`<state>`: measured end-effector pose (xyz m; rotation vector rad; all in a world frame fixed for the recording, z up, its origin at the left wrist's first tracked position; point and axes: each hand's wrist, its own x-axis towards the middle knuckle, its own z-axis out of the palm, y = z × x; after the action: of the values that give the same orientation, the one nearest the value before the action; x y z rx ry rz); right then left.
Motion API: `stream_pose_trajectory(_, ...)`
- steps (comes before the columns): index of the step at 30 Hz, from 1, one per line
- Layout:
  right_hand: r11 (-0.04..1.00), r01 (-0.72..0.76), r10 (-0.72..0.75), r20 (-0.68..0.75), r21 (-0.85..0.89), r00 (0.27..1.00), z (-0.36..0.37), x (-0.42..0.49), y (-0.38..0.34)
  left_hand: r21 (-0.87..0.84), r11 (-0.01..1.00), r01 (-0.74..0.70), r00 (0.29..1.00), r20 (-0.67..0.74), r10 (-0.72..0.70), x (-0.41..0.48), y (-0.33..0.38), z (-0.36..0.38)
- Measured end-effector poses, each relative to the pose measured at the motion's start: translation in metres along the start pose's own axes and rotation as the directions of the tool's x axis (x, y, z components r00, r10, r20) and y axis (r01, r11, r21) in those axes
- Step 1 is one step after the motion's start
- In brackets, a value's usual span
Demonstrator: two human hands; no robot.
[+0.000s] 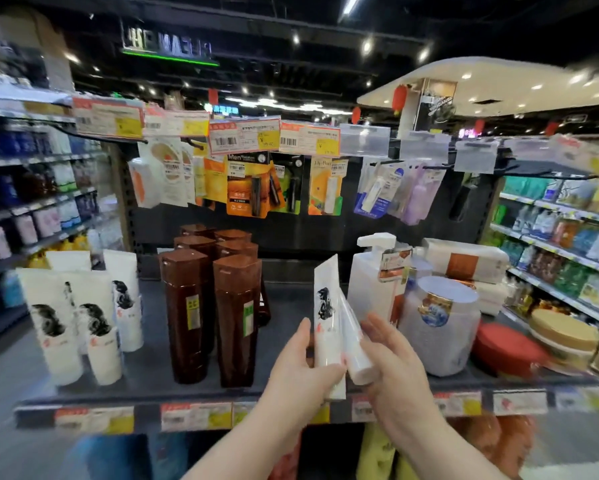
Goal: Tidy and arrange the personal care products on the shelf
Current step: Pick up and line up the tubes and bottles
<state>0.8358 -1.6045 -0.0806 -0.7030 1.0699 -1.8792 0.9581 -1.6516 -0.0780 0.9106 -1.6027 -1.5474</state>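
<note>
Item, dark grey metal shelf (152, 379), front edge carrying a strip of red-and-yellow price labels (194, 415). Left section: standing white plastic tubes with a black ink hair motif (79, 317), caps down, set close together. Centre: tall brown translucent plastic bottles with brown flip caps (215, 299), two columns running back, contents dark. Right: one white pump-top bottle (367, 275); just beside it a frosted round jar with a pale lid (440, 327), contents whitish and unclear; a red-lidded flat tub (506, 348) further right. Above, carded packs on hooks (249, 181). In hand: my left hand (300, 368), raised over the shelf's front edge, grips one white ink-motif tube (327, 317) upright, thumb across its lower front. My right hand (391, 362), palm inward, cradles a second white tube (355, 355) tilted behind the first, touching it; whether my fingers close round it I cannot tell.
</note>
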Motion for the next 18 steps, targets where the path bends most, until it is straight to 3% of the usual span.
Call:
stream_pose_trajectory(3, 0.996, 0.002, -0.013, 0.124, 0.086, 0.992, -0.004, -0.027, -0.023, -0.135, 0.990, -0.037, 0.997, 0.055, 0.045, -0.022, 0.010, 0.006)
stream_pose_trajectory(8, 0.971, -0.098, 0.051, 0.211, 0.219, 0.976, -0.027, -0.069, -0.051, -0.426, 0.905, -0.019, 0.989, 0.125, 0.079, -0.067, 0.024, 0.030)
stream_pose_trajectory(14, 0.961, -0.215, 0.137, 0.376, 0.174, 0.916, -0.055, -0.129, -0.067, -0.483, 0.874, 0.047, 0.994, 0.112, 0.008, -0.136, 0.028, 0.061)
stream_pose_trajectory(18, 0.959, -0.278, 0.219, 0.487, 0.052, 0.846, -0.059, -0.160, -0.055, -0.440, 0.896, 0.065, 0.998, 0.017, -0.064, -0.183, 0.020, 0.062)
